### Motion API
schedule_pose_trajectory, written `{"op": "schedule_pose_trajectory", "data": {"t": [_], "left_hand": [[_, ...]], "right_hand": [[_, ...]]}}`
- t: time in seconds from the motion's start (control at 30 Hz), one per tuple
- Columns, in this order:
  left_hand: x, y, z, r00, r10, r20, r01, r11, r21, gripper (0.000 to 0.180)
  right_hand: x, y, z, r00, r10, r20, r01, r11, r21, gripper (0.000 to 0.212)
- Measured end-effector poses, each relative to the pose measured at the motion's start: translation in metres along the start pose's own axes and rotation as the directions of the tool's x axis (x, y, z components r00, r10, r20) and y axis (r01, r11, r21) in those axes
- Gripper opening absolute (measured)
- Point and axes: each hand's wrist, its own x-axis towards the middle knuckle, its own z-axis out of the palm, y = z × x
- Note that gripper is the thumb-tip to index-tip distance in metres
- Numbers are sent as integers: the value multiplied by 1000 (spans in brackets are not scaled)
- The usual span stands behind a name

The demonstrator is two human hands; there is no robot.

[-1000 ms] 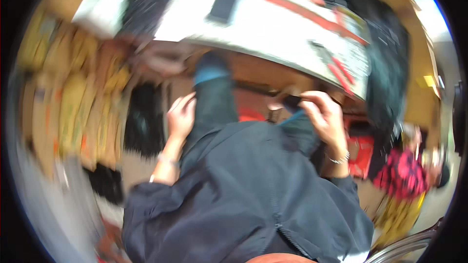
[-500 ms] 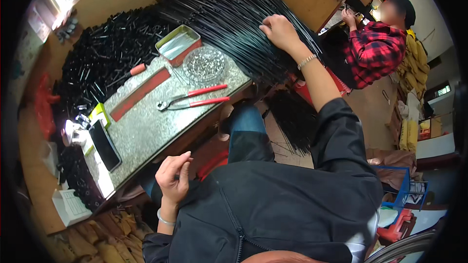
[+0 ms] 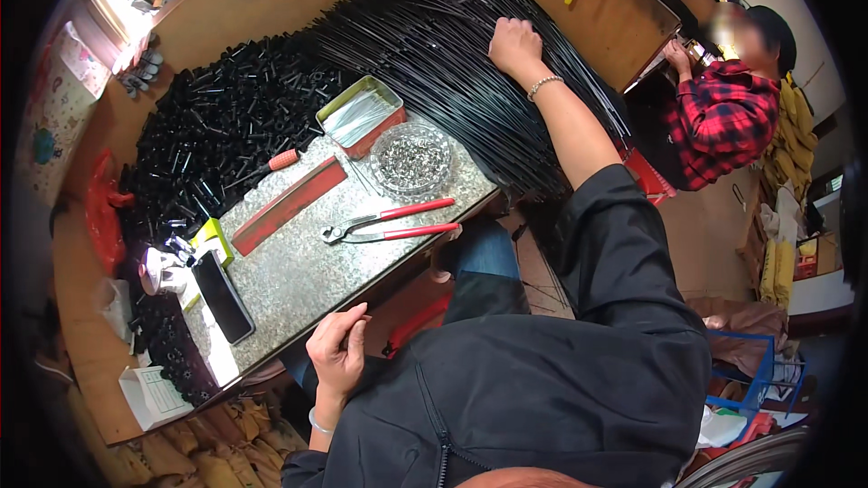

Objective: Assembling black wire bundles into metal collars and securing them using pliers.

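My right hand (image 3: 517, 47) reaches out over a thick layer of long thin black rods (image 3: 434, 45) at the far side of the bench. Its fingers are curled down at the rods, and their tips are hidden, so whatever they hold is out of sight. Below the bench's front edge, close to my body, my left hand (image 3: 336, 351) is raised with loosely bent fingers. A gap shows between thumb and forefinger, and nothing is visible in it. Nearest to it on the stone slab (image 3: 298, 285) lie red-handled pincers (image 3: 389, 221) and a dark phone (image 3: 223, 298).
Short black tubes (image 3: 226, 117) are heaped at the back left. A clear dish of small metal pieces (image 3: 411, 160), a tin of thin pale strips (image 3: 362, 115), a red bar (image 3: 289, 205) and a red-handled screwdriver (image 3: 283, 160) lie nearby. A person in a checked shirt (image 3: 728, 117) sits at right.
My right hand has moved slightly away from me over the rods, with its fingers more curled. My left hand stays by the bench edge. The whole view has shifted, so the bench appears lower and further right.
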Motion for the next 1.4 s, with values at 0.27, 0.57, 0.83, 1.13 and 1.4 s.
{"op": "schedule_pose_trajectory", "data": {"t": [0.27,0.57,0.83,1.13,1.4], "left_hand": [[-2,-4,6,1000,2,13,-1,1000,-24,17],[-13,-6,3,1000,-18,0,18,999,-37,20],[-13,-7,8,999,8,41,-6,999,-41,20],[-9,0,10,996,19,90,-17,1000,-22,19],[-4,7,11,992,37,118,-36,999,-11,18]], "right_hand": [[-5,9,13,990,-97,-102,90,993,-75,19],[-4,-1,-28,976,48,211,-65,995,74,18],[-2,7,-45,977,53,205,-58,998,21,34],[1,24,-122,996,-90,2,90,993,-81,24],[3,52,-165,986,-158,-43,146,968,-204,19]]}}
